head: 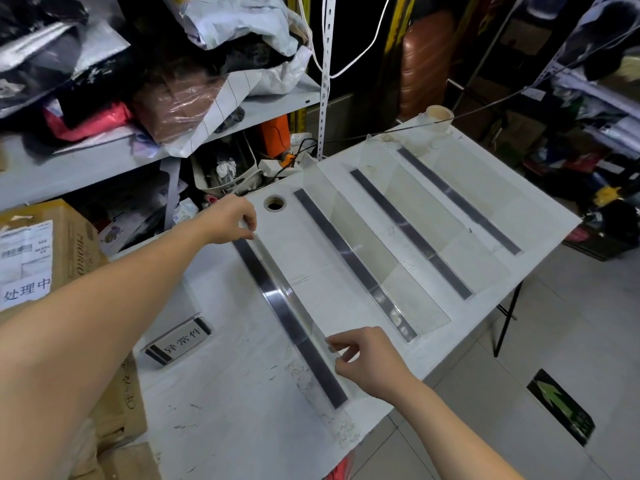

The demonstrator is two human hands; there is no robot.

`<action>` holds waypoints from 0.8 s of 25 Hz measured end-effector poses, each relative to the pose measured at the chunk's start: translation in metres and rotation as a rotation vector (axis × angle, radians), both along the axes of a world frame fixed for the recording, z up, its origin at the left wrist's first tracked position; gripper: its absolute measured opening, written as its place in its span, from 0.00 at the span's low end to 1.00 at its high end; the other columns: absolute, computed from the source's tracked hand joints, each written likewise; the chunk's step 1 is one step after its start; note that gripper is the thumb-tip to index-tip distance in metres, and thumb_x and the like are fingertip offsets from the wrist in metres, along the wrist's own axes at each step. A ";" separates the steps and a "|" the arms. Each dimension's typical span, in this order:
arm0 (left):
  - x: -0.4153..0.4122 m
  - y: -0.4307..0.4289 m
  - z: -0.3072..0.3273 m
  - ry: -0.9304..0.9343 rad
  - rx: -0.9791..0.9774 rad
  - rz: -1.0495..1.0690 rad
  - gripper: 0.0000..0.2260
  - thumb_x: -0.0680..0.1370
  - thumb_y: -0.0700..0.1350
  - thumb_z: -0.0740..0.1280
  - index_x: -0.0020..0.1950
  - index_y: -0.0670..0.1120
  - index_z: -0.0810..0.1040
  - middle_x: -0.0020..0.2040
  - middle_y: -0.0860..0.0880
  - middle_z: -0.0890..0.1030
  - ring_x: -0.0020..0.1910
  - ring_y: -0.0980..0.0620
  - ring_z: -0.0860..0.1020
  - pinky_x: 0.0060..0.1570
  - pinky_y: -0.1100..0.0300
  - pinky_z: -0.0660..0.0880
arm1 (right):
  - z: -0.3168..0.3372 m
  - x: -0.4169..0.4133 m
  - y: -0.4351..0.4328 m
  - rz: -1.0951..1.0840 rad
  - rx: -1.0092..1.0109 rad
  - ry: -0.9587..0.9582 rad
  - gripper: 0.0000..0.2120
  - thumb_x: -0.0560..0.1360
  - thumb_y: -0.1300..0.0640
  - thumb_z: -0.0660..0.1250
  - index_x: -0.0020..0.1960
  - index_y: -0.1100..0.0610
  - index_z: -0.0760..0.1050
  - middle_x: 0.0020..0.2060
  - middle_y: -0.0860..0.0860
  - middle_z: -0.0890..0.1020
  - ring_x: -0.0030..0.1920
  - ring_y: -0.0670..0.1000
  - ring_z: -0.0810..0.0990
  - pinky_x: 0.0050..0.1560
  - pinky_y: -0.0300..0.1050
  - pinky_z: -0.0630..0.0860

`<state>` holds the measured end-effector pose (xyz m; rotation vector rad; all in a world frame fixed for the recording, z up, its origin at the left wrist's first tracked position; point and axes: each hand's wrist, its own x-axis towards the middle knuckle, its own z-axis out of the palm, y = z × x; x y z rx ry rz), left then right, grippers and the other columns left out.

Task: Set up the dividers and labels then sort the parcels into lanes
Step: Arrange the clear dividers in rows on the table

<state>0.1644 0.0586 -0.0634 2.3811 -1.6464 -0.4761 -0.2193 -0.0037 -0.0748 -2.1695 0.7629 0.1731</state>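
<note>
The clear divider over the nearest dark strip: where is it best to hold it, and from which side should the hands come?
Pinch the clear divider at its two short ends, on the upper edge, coming from above. It is a long, thin sheet, so one middle grip would probably let it swing. The left hand and right hand pinch it so.

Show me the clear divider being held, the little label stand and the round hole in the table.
clear divider point(296, 299), head view, middle of its panel.
label stand point(180, 340), head view, its printed face.
round hole point(275, 203), head view, its dark opening.
</note>
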 end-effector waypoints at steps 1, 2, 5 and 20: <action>-0.001 0.002 0.001 -0.004 0.000 0.001 0.06 0.72 0.43 0.79 0.45 0.45 0.84 0.44 0.53 0.79 0.45 0.54 0.76 0.47 0.61 0.70 | 0.000 0.000 0.000 0.002 0.004 0.004 0.20 0.71 0.63 0.68 0.61 0.50 0.84 0.51 0.42 0.87 0.46 0.40 0.84 0.50 0.34 0.80; -0.002 0.004 0.002 -0.011 -0.001 -0.001 0.06 0.72 0.43 0.79 0.45 0.45 0.84 0.44 0.52 0.80 0.45 0.54 0.76 0.47 0.62 0.69 | 0.000 0.001 0.000 0.004 0.005 0.009 0.20 0.71 0.62 0.69 0.61 0.50 0.84 0.51 0.41 0.87 0.46 0.39 0.84 0.50 0.34 0.80; 0.000 0.009 0.002 -0.011 -0.005 0.014 0.06 0.72 0.42 0.79 0.45 0.44 0.84 0.44 0.50 0.81 0.45 0.53 0.76 0.47 0.62 0.68 | 0.002 0.002 0.001 -0.006 0.018 0.010 0.19 0.71 0.62 0.69 0.60 0.50 0.85 0.47 0.38 0.85 0.45 0.40 0.84 0.50 0.40 0.82; -0.020 0.026 0.002 -0.092 -0.053 0.112 0.21 0.77 0.46 0.74 0.69 0.44 0.78 0.68 0.47 0.77 0.70 0.47 0.72 0.69 0.52 0.69 | 0.001 0.017 -0.003 0.042 -0.038 0.072 0.23 0.73 0.47 0.74 0.66 0.48 0.78 0.52 0.43 0.84 0.43 0.42 0.83 0.47 0.37 0.79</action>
